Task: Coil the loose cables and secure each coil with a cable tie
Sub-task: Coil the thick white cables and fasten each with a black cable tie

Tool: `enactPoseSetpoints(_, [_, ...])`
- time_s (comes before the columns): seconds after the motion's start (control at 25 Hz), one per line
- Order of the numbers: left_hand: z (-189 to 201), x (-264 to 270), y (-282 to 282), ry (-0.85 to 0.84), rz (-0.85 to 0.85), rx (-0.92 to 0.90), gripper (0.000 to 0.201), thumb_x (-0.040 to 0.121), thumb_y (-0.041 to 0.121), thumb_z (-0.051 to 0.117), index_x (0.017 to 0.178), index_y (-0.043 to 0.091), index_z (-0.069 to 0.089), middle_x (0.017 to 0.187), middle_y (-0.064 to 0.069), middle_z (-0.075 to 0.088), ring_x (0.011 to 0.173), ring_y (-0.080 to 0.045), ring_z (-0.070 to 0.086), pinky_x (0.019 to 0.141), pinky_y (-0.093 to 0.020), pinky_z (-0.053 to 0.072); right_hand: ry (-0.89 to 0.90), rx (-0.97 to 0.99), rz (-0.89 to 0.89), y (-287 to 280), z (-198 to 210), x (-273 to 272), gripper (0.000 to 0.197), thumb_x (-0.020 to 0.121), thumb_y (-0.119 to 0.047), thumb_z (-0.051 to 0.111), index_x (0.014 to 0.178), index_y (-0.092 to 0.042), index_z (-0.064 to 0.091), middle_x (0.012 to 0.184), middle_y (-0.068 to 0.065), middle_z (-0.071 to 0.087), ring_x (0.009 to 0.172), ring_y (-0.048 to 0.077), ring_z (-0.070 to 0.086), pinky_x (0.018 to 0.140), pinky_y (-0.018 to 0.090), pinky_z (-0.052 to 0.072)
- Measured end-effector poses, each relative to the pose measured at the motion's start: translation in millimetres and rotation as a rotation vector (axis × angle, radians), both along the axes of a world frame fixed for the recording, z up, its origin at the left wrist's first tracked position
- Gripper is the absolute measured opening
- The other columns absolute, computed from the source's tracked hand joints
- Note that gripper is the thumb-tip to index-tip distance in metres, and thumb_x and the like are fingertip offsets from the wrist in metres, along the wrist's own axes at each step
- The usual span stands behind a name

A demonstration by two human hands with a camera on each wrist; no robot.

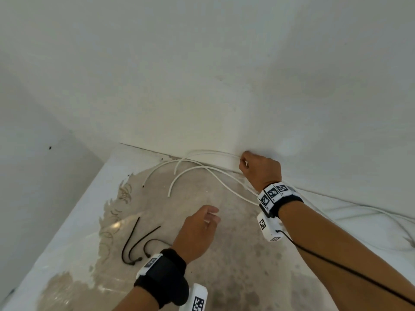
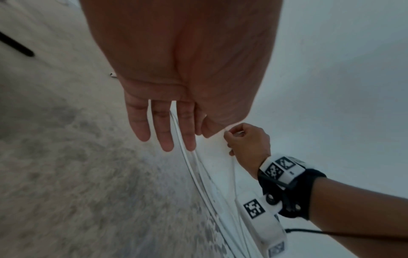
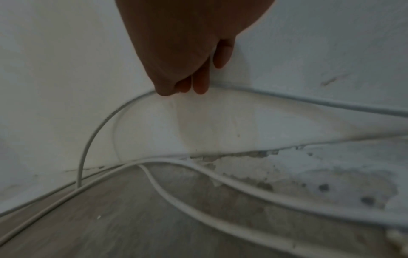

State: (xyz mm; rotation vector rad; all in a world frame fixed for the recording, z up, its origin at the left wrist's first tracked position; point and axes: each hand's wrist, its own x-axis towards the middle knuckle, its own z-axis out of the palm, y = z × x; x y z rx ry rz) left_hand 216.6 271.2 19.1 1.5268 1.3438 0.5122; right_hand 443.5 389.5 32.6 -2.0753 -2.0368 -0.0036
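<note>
Several loose white cables [image 1: 197, 168] curve across the concrete floor at the foot of the wall. My right hand [image 1: 243, 163] pinches one white cable [image 3: 99, 122] up against the wall, and that cable arcs down to the floor. My left hand [image 1: 212, 217] hovers over the floor nearer me, fingers relaxed and holding nothing; in the left wrist view its fingers [image 2: 166, 132] hang above the cables [image 2: 198, 174]. Black cable ties [image 1: 134, 241] lie on the floor to the left of my left wrist.
A white wall [image 1: 224, 86] rises just behind the cables, and another wall [image 1: 33, 176] closes the left side. More white cable [image 1: 370, 209] trails off along the wall base to the right. The floor [image 1: 235, 254] is stained concrete with white paint patches.
</note>
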Motion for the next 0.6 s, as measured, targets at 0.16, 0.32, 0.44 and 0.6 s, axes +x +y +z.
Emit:
enactPoseSetpoints(0.16, [10, 10, 20, 0.015, 0.092, 0.087, 0.034, 0.1, 0.024, 0.056, 0.133, 0.023, 0.049, 0.126, 0.007, 0.06, 0.102, -0.004, 0.063, 0.079, -0.012, 0.046, -0.035, 0.267, 0.086, -7, 25, 27, 0.008, 0.084, -0.02, 0.073, 0.091, -0.023, 0.072, 0.052, -0.003, 0.06, 0.036, 0.025, 0.048, 0.042, 0.02, 0.036])
enactPoseSetpoints(0.32, [35, 33, 57, 0.063, 0.268, 0.348, 0.061, 0.092, 0.014, 0.065, 0.146, 0.013, 0.038, 0.145, -0.008, 0.039, 0.133, -0.026, 0.041, 0.114, -0.035, 0.031, -0.014, 0.476, 0.073, -22, 63, 54, 0.012, 0.087, -0.021, 0.069, 0.096, -0.025, 0.076, 0.052, -0.005, 0.06, 0.04, 0.02, 0.051, 0.041, 0.021, 0.041])
enactPoseSetpoints(0.44, [57, 51, 80, 0.077, 0.236, 0.376, 0.071, 0.088, 0.014, 0.07, 0.147, 0.013, 0.031, 0.148, -0.01, 0.037, 0.134, -0.027, 0.036, 0.108, -0.029, 0.019, 0.035, 0.566, 0.05, -41, 87, 65, 0.01, 0.091, -0.021, 0.068, 0.097, -0.025, 0.076, 0.052, -0.006, 0.057, 0.041, 0.016, 0.048, 0.041, 0.02, 0.038])
enactPoseSetpoints(0.6, [69, 82, 92, 0.098, 0.089, 0.264, 0.04, 0.098, 0.024, 0.058, 0.135, 0.017, 0.043, 0.137, -0.009, 0.054, 0.124, -0.03, 0.051, 0.101, -0.033, 0.035, 0.069, 0.674, 0.04, -76, 117, 72, 0.01, 0.094, -0.023, 0.067, 0.096, -0.024, 0.077, 0.051, -0.009, 0.05, 0.043, 0.012, 0.044, 0.042, 0.02, 0.033])
